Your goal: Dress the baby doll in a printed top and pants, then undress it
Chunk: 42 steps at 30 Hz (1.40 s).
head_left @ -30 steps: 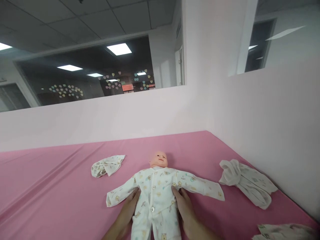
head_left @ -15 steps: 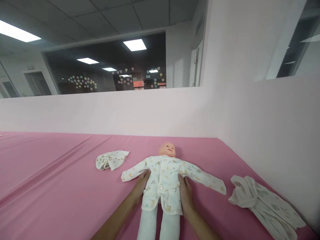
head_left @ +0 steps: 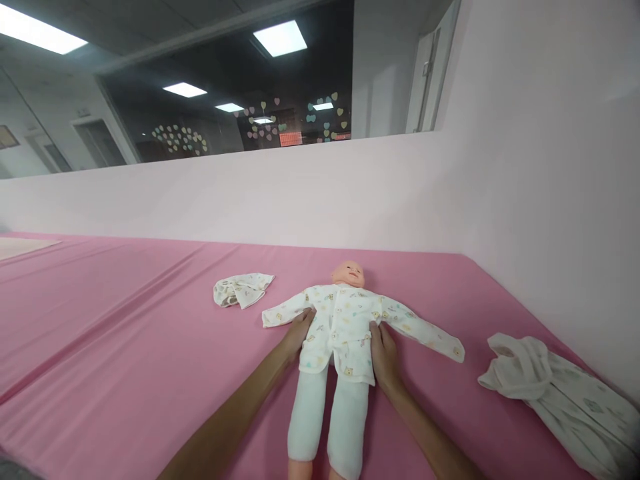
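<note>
A baby doll (head_left: 349,274) lies face up with its head toward the wall. It wears a white printed long-sleeved jacket (head_left: 350,340), its sleeves spread out to both sides, and its legs are covered in white down to near the feet. My left hand (head_left: 299,332) grips the jacketed torso on the left side, below the sleeve. On the opposite side my right hand (head_left: 384,353) holds the torso, its thumb on the jacket front. The fingers of both hands are partly hidden beside and under the doll.
A small white printed cloth piece (head_left: 243,291) lies left of the doll's head. Folded white printed clothing (head_left: 555,383) rests at the right, near the wall (head_left: 280,200). The pink covered surface (head_left: 150,347) has creases at the left. A window spans the wall above.
My view has tilted down and shifted a little left, so more of the doll's legs shows. Both hands keep their places on the doll's sides.
</note>
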Motion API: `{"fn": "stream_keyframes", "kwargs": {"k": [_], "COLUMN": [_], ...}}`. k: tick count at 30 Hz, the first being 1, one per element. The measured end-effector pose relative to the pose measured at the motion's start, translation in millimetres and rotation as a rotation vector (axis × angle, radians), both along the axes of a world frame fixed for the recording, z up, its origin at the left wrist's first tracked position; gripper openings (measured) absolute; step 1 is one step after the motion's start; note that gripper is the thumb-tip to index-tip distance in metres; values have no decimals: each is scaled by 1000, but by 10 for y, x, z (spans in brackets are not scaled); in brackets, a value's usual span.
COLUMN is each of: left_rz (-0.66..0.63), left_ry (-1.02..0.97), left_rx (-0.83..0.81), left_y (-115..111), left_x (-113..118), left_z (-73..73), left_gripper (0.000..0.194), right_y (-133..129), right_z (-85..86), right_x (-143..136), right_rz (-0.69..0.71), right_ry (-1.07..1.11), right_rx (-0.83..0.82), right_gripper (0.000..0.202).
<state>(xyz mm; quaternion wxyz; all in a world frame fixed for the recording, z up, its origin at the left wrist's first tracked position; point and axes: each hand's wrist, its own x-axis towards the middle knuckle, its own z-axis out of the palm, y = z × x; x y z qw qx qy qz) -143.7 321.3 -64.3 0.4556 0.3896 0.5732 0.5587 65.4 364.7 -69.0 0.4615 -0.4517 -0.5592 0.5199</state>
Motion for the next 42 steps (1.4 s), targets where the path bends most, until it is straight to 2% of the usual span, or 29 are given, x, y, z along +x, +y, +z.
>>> {"fn": "stream_keyframes", "kwargs": {"k": [8, 12, 15, 18, 22, 25, 28, 31, 34, 37, 39, 42], "left_rz": [-2, 5, 1, 58, 316, 454, 542, 561, 544, 495, 427, 287], "left_ry": [20, 115, 238, 417, 769, 979, 1059, 1081, 1066, 994, 935, 787], "left_rx": [-3, -13, -33, -75, -124, -200, -343, -441, -451, -413, -360, -212], "left_y": [66, 28, -10, 2, 68, 13, -133, -227, -219, -260, -415, -840], "left_x": [-6, -12, -119, -419, -1046, -1482, -1788, -1962, -1991, -1846, -1651, -1256], "left_z": [-14, 17, 42, 89, 175, 197, 174, 162, 218, 367, 529, 861], "left_gripper": [48, 50, 52, 50, 46, 53, 56, 42, 39, 48, 54, 53], "right_y": [35, 48, 53, 52, 49, 52, 64, 73, 63, 54, 69, 97], "right_z": [5, -1, -7, -13, -34, -57, -85, -107, -116, -109, -88, 23], "right_x": [2, 8, 14, 19, 19, 23, 28, 23, 15, 20, 40, 81], "right_rz": [-31, -39, -41, -47, -46, -53, -47, -39, -53, -88, -111, -137], "right_ry": [-24, -43, -66, -78, -74, -69, -49, -55, -123, -252, -334, -427], "right_rx": [13, 15, 32, 48, 46, 55, 72, 86, 129, 189, 210, 248], "right_gripper": [46, 47, 46, 44, 42, 41, 42, 43, 44, 42, 38, 29]}}
